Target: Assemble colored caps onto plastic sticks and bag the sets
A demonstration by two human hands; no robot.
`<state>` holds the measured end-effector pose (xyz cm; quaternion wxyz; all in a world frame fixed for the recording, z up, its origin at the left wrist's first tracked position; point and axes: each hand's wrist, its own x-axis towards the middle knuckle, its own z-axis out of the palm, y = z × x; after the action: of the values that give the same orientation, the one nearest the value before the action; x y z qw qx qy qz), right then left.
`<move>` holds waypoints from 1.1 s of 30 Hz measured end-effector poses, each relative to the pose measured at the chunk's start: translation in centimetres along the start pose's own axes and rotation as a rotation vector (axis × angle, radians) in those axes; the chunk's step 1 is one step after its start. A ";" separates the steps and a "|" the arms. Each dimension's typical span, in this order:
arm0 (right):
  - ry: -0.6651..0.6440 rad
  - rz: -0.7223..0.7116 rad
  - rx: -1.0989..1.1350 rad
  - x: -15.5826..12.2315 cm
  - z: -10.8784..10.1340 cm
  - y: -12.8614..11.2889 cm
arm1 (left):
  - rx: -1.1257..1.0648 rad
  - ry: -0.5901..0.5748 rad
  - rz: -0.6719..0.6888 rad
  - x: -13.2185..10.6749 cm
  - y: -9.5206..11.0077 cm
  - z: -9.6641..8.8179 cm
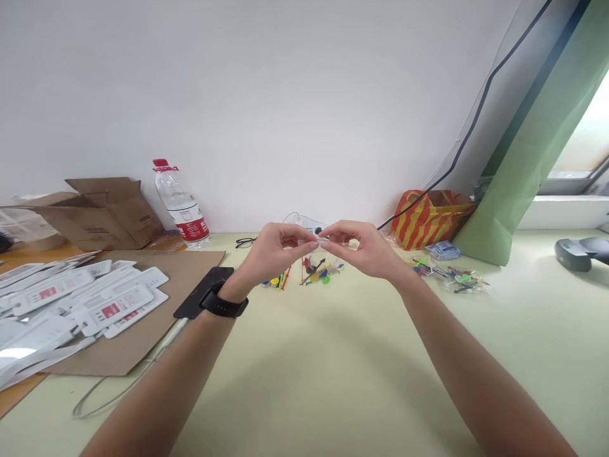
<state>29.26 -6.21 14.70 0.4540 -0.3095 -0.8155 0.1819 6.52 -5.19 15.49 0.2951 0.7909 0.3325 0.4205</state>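
My left hand (273, 251) and my right hand (364, 249) meet above the middle of the pale table (333, 368), fingers pinched together on a small clear plastic bag (318, 254). The bag hangs between my fingertips and holds several small colourful pieces. My left wrist wears a black watch (223, 304). A few loose coloured pieces (278, 280) lie on the table just under my left hand.
White packaged strips (85, 301) lie piled on brown cardboard (157, 317) at the left, with an open carton (102, 212) and a water bottle (181, 203) behind. A black phone (197, 292), more small bags (451, 274), a striped bag (428, 216) and a dark device (583, 251) are around.
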 end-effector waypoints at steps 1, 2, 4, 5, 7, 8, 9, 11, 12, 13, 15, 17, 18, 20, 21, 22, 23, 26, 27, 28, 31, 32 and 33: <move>-0.022 -0.005 -0.012 0.0 0.2 -0.2 | 0.015 -0.012 0.003 -0.1 0.2 0.2; -0.039 -0.004 -0.022 0.0 0.3 -0.3 | 0.031 -0.018 0.003 -0.1 0.4 0.3; -0.053 0.006 -0.039 0.0 0.4 -0.3 | 0.041 -0.025 -0.012 -0.2 0.5 0.3; -0.057 0.016 -0.046 0.0 0.4 -0.3 | 0.034 -0.030 -0.027 -0.1 0.4 0.2; -0.080 0.047 -0.058 0.0 0.1 -0.1 | 0.006 -0.042 -0.065 -0.1 0.0 -0.2; -0.097 0.070 -0.062 0.0 -0.1 0.0 | -0.012 -0.045 -0.083 0.0 -0.2 -0.5; -0.114 0.095 -0.063 -0.1 -0.4 0.1 | -0.025 -0.048 -0.103 0.0 -0.5 -0.8; -0.143 0.141 -0.055 -0.1 -1.0 0.4 | -0.043 -0.057 -0.145 0.1 -1.1 -1.3; -0.155 0.156 -0.051 -0.2 -1.3 0.5 | -0.052 -0.071 -0.165 0.2 -1.4 -1.5; -0.167 0.166 -0.048 -0.2 -1.6 0.7 | -0.064 -0.087 -0.180 0.2 -1.7 -1.6; -0.208 0.175 -0.059 -0.3 -2.1 0.9 | -0.092 -0.123 -0.195 0.3 -2.1 -1.6; -0.260 0.168 -0.090 -0.4 -2.2 1.0 | -0.111 -0.142 -0.189 0.3 -2.4 -1.1; -0.286 0.155 -0.107 -0.4 -2.1 1.0 | -0.114 -0.147 -0.180 0.3 -2.6 -0.8; -0.329 0.125 -0.132 -0.4 -1.8 1.0 | -0.111 -0.158 -0.161 0.3 -2.8 0.0; -0.343 0.117 -0.138 -0.4 -1.7 0.9 | -0.107 -0.163 -0.153 0.3 -2.8 0.3; -0.352 0.118 -0.137 -0.4 -1.5 0.9 | -0.103 -0.161 -0.148 0.3 -2.9 0.6; -0.357 0.125 -0.132 -0.3 -1.4 0.8 | -0.099 -0.154 -0.144 0.3 -2.9 0.9; -0.366 0.153 -0.098 -0.3 -1.4 0.8 | -0.081 -0.158 -0.146 0.3 -2.7 1.0; -0.370 0.156 -0.086 -0.3 -1.5 0.8 | -0.077 -0.176 -0.148 0.3 -2.5 1.0; -0.373 0.157 -0.077 -0.3 -1.6 0.8 | -0.079 -0.200 -0.152 0.2 -2.4 0.8; -0.358 0.158 -0.056 -0.3 -1.9 0.8 | -0.127 -0.243 -0.166 0.2 -2.3 0.2; -0.349 0.159 -0.047 -0.3 -1.9 0.8 | -0.143 -0.243 -0.173 0.2 -2.4 0.1; -0.340 0.160 -0.037 -0.3 -2.0 0.8 | -0.153 -0.239 -0.180 0.2 -2.4 -0.1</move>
<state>31.31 -5.78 15.08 0.2880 -0.3465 -0.8564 0.2521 5.87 -3.57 13.82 0.4283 0.7775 0.3317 0.3194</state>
